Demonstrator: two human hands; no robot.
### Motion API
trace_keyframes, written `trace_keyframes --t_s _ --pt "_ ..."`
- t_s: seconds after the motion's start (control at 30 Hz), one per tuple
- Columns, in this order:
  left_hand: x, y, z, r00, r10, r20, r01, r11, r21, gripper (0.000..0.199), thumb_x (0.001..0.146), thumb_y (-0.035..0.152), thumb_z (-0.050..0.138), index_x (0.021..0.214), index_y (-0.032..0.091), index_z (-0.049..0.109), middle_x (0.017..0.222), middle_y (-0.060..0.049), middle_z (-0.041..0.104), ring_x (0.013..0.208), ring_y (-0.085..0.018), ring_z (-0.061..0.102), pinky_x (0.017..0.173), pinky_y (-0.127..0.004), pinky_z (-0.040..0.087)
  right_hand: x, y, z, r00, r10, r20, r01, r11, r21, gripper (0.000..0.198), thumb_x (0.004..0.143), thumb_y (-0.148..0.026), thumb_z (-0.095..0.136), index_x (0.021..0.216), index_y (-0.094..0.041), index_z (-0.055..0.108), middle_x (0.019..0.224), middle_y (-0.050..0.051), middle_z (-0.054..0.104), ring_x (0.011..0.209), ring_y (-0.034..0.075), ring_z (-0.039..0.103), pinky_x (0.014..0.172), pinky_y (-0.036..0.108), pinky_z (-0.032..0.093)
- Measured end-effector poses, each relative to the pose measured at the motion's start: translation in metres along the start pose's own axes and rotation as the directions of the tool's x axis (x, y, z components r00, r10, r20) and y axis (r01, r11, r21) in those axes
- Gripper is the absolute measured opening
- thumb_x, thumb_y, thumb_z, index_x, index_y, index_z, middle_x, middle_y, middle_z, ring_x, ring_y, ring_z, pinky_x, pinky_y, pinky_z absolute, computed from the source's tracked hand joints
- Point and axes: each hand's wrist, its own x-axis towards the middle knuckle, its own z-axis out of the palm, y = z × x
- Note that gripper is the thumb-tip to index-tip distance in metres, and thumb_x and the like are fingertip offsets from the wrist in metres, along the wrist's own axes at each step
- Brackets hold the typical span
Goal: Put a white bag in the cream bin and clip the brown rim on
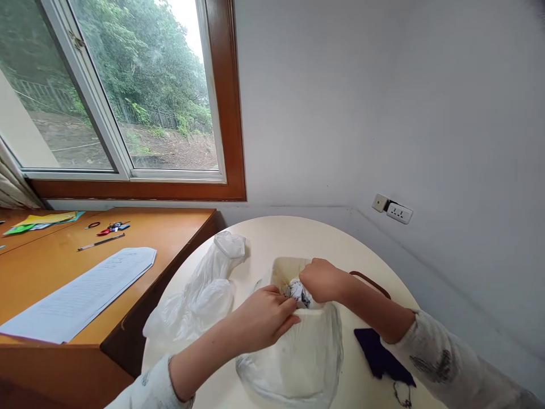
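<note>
A small whitish trash bin (293,355) stands on the round table with a clear plastic liner (336,335) hanging loosely around its outside. Crumpled paper (298,291) lies inside it. My left hand (269,319) is at the near left of the rim, its fingers closed on the liner's edge and the thumb outside. Over the right side of the opening, my right hand (322,281) is curled closed, with its fingertips hidden inside the bin. Left of the bin lies a crumpled translucent plastic bag (200,298), touched by neither hand.
The round cream table (293,230) stands against the wall. A dark purple cloth (378,352) and a brown strap-like loop (370,282) lie on its right. On the wooden desk (179,227) are papers (89,295), a pen (101,242) and keys (114,228). Wall sockets (399,213) are at right.
</note>
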Motion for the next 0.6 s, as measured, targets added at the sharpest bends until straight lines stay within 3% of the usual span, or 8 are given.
trace_keyframes --t_s 0.23,0.4,0.5,0.6 --pt "0.000 -0.001 0.001 0.999 0.020 -0.033 -0.018 0.999 0.050 0.024 0.090 0.028 0.035 0.073 0.018 0.049 0.062 -0.002 0.058 0.060 -0.018 0.053 0.063 -0.030 0.040 0.007 -0.014 -0.004 0.992 0.024 0.125 -0.025 1.000 0.013 0.043 0.044 -0.008 0.065 0.030 -0.020 0.026 0.039 0.001 0.051 0.067 0.023 0.062 0.080 0.035 0.039" --pt "0.000 -0.002 0.005 0.998 0.033 -0.061 -0.031 0.999 0.037 0.022 0.089 0.028 0.037 0.074 0.018 0.049 0.064 -0.001 0.058 0.058 -0.016 0.053 0.067 -0.030 0.040 0.001 -0.007 -0.022 0.982 0.005 0.188 -0.010 1.000 0.022 0.019 0.060 -0.019 0.060 0.043 -0.018 0.051 0.056 0.006 0.064 0.064 0.022 0.062 0.071 0.034 0.041" --pt "0.000 -0.004 0.009 0.996 0.043 -0.073 -0.041 0.999 0.030 0.022 0.090 0.029 0.037 0.074 0.018 0.048 0.066 -0.001 0.059 0.060 -0.015 0.053 0.068 -0.029 0.040 -0.011 0.003 -0.038 0.992 -0.002 0.126 -0.007 0.998 0.064 0.021 0.075 -0.025 0.047 0.062 -0.018 0.063 0.069 0.007 0.068 0.068 0.020 0.062 0.064 0.030 0.039" --pt "-0.001 -0.009 0.010 0.994 0.052 -0.101 -0.050 0.998 0.026 0.024 0.090 0.029 0.036 0.074 0.018 0.049 0.065 -0.001 0.058 0.059 -0.015 0.052 0.067 -0.029 0.039 -0.029 0.018 -0.047 0.996 0.038 -0.081 -0.020 0.975 0.221 0.026 0.080 -0.024 0.041 0.075 -0.021 0.066 0.080 0.005 0.069 0.076 0.018 0.060 0.065 0.028 0.038"
